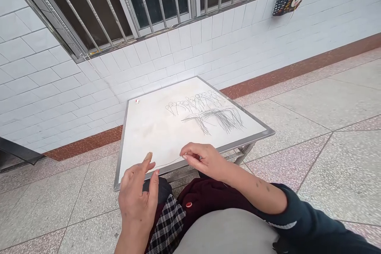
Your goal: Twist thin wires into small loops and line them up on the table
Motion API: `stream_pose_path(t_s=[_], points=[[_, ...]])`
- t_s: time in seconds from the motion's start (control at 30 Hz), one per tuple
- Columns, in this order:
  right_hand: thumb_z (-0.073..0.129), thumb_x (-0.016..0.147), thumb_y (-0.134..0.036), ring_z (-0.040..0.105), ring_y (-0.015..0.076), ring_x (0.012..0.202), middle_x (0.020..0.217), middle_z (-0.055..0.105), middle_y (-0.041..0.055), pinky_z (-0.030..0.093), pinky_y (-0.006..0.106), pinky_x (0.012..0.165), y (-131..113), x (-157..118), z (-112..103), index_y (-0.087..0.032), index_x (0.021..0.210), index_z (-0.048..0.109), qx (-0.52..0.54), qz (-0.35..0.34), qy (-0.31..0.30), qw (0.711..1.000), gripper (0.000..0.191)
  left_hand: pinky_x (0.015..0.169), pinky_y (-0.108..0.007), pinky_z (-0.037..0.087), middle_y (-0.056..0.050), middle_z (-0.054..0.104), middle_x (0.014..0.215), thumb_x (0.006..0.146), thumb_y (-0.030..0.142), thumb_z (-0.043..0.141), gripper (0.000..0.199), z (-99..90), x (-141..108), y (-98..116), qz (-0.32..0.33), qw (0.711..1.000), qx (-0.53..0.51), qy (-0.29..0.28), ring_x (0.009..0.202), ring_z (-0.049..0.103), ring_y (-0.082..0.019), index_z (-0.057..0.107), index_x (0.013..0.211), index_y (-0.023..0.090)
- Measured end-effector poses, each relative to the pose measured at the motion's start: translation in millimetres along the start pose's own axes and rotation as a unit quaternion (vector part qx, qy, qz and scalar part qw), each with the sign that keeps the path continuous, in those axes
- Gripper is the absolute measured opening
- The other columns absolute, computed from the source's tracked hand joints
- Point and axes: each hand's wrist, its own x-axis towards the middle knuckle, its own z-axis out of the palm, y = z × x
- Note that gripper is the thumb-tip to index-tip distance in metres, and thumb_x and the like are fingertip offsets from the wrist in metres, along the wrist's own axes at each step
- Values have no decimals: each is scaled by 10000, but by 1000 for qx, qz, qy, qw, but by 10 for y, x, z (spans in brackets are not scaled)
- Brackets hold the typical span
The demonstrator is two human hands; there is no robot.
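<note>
- Grey cloth (pixel 229 232) over the person's front lies nearest the camera, with checked cloth (pixel 169 222) beside it.
- Thin dark strand (pixel 166 164), perhaps wire, spans the gap between the hands above the table's near edge.
- Right hand (pixel 210 160): thumb and forefinger pinched together on the strand's right-hand end.
- Left hand (pixel 137 192): thumb and forefinger apart; the strand meets them, but I cannot tell whether any finger grips it.
- To handle it well, I judge, hold lightly close to each end and draw the slack out slowly, since so fine a piece would likely kink under a sharp pull.
- Its long axis runs side to side across the body, rising gently toward the right hand in a shallow curve; neither end shows a distinct head.
- Beyond, on the table (pixel 143 135), looped pieces (pixel 189 103) lie in a row, with a bundle of loose strands (pixel 222 121) on their near side.
- Small white-and-red item (pixel 137 101) sits by the far left corner.
- Farther out, a patterned bag (pixel 288 2) hangs below the window bars (pixel 157 0).
</note>
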Motion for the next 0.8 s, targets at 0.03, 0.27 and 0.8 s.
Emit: stream_pose_path(t_s=[0.03, 0.27, 0.8], points=[[466, 874, -172, 462, 81, 544, 739, 622, -4, 353, 191, 531, -2, 2, 0, -194, 859, 598, -5, -1, 3, 1000, 135, 796, -392, 462, -39, 731, 930, 854, 277, 572, 347, 4, 16, -10, 37, 999, 31, 7, 917, 608, -235, 610, 1199, 262], [474, 864, -158, 484, 85, 546, 720, 635, -3, 360, 191, 532, -33, 9, 3, -189, 860, 614, -11, -38, 0, 999, 143, 957, -506, 328, -84, 666, 1166, 810, 274, 650, 371, 78, 88, 73, 145, 979, 139, 45, 1114, 547, -314, 623, 1180, 260], [427, 921, -209, 447, 95, 518, 614, 499, -58, 352, 203, 534, -79, -47, 78, -204, 1020, 525, -3, 23, -43, 999, 139, 755, -297, 502, -17, 734, 923, 912, 183, 486, 431, 328, 73, 218, 83, 996, 13, -8, 803, 669, -149, 467, 1342, 219]])
